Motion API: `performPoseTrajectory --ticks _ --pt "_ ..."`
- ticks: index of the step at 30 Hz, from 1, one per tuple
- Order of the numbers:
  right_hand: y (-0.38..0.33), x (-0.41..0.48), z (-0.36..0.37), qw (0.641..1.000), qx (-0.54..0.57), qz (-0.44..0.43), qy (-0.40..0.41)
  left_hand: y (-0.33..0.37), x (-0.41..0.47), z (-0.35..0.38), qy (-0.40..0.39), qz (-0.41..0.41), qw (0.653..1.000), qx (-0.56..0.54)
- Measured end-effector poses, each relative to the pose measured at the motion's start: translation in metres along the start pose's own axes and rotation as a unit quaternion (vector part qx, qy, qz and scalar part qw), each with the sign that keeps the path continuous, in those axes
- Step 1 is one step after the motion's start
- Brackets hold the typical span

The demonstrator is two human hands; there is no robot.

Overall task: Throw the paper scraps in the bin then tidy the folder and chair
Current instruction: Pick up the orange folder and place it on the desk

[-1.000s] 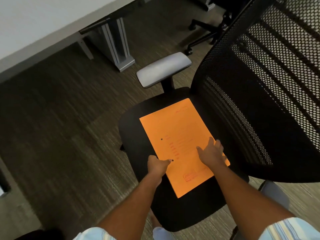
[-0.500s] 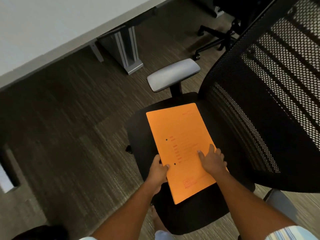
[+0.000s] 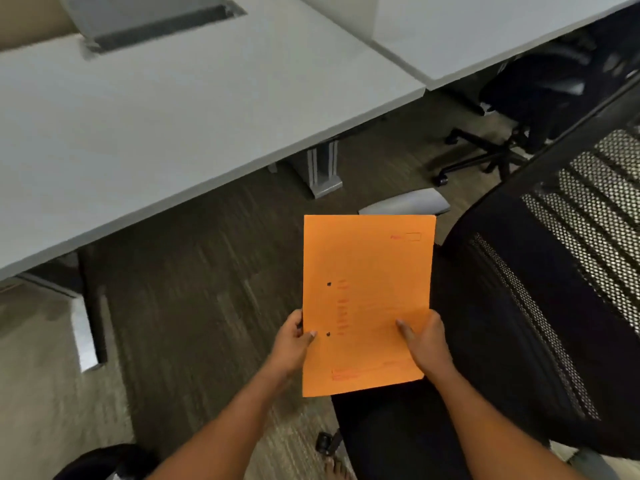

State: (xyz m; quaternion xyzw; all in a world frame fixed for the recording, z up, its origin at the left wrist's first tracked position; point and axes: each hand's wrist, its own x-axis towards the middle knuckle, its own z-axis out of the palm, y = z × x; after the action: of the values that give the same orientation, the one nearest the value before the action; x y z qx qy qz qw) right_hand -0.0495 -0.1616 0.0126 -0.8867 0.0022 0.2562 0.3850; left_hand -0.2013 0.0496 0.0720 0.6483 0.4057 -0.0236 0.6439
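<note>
An orange folder (image 3: 367, 271) with two punch holes and red print is held up in the air, above the front left of the black mesh office chair (image 3: 540, 327). My left hand (image 3: 294, 341) grips its left edge, thumb on top. Along the lower right edge my right hand (image 3: 424, 341) holds it, fingers on the cover. The chair's grey armrest (image 3: 408, 202) peeks out behind the folder's top edge. No paper scraps or bin are in view.
A long white desk (image 3: 173, 116) spans the upper left, with a grey metal leg (image 3: 322, 168) under its edge. A second white desk (image 3: 467, 29) and another black chair (image 3: 540, 91) stand at the upper right. Dark carpet lies between the desk and the chair.
Both hands have lifted the folder off the chair seat and turned it upright in view. The camera has tilted up, so the desks now fill the top.
</note>
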Motion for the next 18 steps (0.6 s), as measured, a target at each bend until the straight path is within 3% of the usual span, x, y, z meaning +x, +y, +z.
performPoseTrajectory --ticks 10,18 --pt "-0.095 -0.036 -0.002 0.986 0.142 -0.079 -0.049 0.059 -0.063 -0.07 0.099 0.052 0.991 -0.072" --pt "-0.175 -0.076 0.001 0.95 0.206 -0.189 -0.141 0.1 -0.117 -0.136 0.164 0.137 0.969 -0.125"
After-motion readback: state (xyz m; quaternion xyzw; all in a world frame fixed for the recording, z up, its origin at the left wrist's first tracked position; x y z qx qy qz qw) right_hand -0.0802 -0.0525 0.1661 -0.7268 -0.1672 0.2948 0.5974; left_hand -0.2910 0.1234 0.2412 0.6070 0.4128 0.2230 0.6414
